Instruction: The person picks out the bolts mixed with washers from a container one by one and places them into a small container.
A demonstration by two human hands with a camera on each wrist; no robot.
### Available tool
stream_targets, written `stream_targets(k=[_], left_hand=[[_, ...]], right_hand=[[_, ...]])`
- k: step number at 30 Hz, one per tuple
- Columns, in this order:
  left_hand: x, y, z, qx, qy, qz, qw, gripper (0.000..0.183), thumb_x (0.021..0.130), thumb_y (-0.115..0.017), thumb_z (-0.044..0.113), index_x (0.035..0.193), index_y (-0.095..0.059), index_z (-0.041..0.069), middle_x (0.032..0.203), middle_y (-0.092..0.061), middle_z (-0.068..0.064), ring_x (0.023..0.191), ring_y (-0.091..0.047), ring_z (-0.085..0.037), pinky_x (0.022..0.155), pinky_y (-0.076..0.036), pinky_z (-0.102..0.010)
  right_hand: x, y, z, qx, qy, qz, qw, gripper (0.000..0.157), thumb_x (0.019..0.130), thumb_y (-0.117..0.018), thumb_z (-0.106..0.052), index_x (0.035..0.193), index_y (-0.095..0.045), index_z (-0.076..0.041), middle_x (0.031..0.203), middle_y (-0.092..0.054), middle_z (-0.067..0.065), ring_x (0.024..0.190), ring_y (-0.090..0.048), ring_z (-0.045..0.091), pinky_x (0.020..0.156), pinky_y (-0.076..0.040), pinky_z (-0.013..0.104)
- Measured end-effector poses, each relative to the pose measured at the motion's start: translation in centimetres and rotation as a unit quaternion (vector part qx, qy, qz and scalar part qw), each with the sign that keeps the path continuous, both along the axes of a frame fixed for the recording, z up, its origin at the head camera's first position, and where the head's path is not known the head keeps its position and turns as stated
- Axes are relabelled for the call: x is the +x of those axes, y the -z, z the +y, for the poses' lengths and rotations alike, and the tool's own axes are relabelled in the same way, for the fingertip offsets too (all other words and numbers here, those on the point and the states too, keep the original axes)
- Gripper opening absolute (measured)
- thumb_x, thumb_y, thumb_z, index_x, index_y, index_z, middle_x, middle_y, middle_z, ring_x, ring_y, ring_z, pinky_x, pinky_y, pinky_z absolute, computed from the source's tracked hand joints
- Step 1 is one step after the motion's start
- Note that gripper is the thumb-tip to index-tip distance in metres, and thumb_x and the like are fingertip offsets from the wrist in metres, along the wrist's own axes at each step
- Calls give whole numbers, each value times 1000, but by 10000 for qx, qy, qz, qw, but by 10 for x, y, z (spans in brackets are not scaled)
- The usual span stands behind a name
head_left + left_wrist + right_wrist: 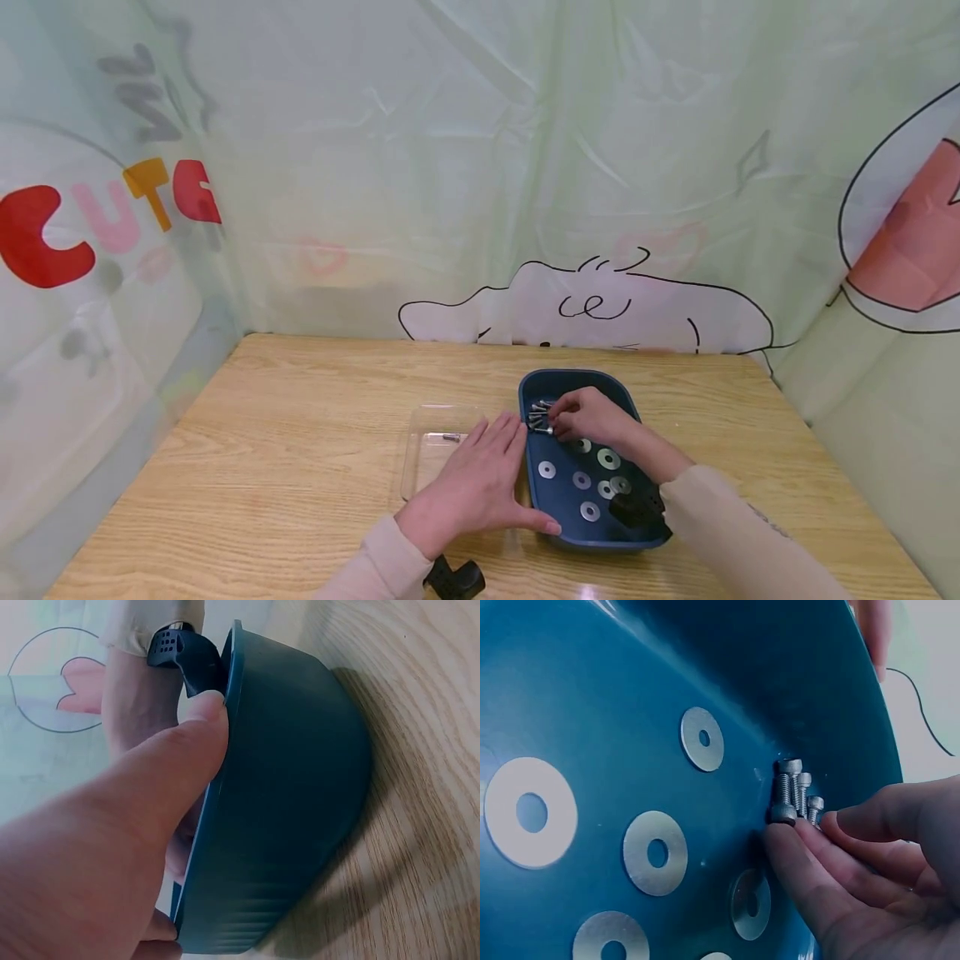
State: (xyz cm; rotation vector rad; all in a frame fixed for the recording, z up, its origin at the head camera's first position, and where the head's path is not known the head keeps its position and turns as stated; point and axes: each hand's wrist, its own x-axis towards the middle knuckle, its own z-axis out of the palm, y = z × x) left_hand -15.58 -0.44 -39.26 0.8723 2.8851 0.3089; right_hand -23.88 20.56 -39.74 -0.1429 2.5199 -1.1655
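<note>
A dark blue tray [534, 500] holds several silver socket-head bolts [537, 414] bunched at its left wall, plus several flat washers [581, 481]. My left hand [483, 483] lies along the tray's left side, fingers extended and the thumb [206, 709] on the rim near the front corner. Inside the tray, my right hand [592, 417] is at the bolts. Its fingertips [781, 836] touch the bolt heads [783, 814], with thumb and fingers apart. A clear plastic box [408, 467], partly hidden by my left hand, has one bolt [451, 437] in it.
Tray and box stand side by side on a wooden table [300, 417]. A printed curtain [360, 167] hangs behind the table and at both sides. Black wrist cameras [457, 579] are strapped at the wrists; the right one hangs over the tray's front right corner.
</note>
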Motion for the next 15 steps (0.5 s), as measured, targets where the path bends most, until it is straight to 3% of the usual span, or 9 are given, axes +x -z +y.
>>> stream_targets(k=[6,15], left_hand=[[0,0,1,0,9,-121,9999,122,70,-56,88,158,-25,9,166,-22,-7,154,-20,-21,125,-21,-44],[2,-4,2,-240,26,34,9997,127,68,-53,91,159,-21,9,165,-22,-11,154,-20,-23,125,-21,-44]], right_hand=[[5,1,-2,32,-47,-67,10000,24,98,-52,-3,112,-68,8,97,-73,15,86,-74,25,82,-61,39],[13,-1,-14,-272,-93,-155,9995,26,99,-53,-4,115,-67,11,98,-73,18,88,-74,28,81,-61,39]])
